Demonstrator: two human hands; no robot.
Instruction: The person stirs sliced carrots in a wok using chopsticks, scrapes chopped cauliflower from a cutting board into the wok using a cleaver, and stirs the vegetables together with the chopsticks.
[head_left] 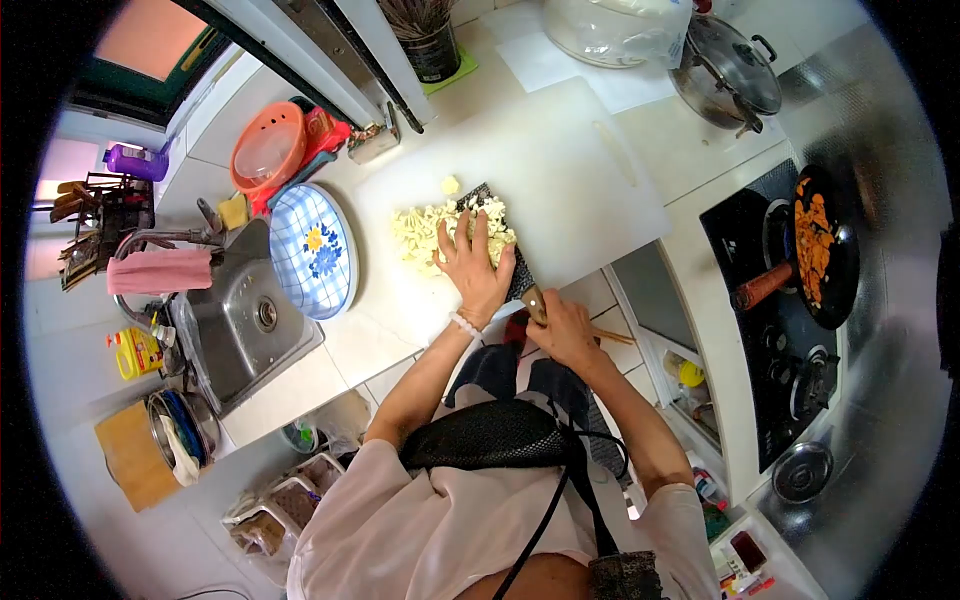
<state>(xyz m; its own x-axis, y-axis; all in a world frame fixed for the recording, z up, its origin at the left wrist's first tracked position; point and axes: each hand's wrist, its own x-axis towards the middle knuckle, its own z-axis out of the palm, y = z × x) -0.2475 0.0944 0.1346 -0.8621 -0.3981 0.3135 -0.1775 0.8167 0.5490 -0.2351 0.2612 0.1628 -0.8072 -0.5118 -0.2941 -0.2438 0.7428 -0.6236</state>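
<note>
My right hand [566, 330] is wrapped around the wooden handle of a cleaver [520, 284] with a dark, patterned blade. The blade lies over the white cutting board [570, 170], close to its near edge. Finely chopped pale-yellow vegetable [410, 232] is heaped on the board and against the blade; its exact kind I cannot tell. My left hand [472, 272], fingers spread, rests on the heap beside the blade and hides part of both. One larger pale chunk [450, 185] sits apart, just beyond the pile.
Left of the board are a blue-checked plate [345, 255], an orange colander [268, 147] and a steel sink [235, 330]. On the right, a wok [848, 270] holding orange-brown food stands on the gas stove [775, 390]. A lidded pot [725, 75] is at the back right.
</note>
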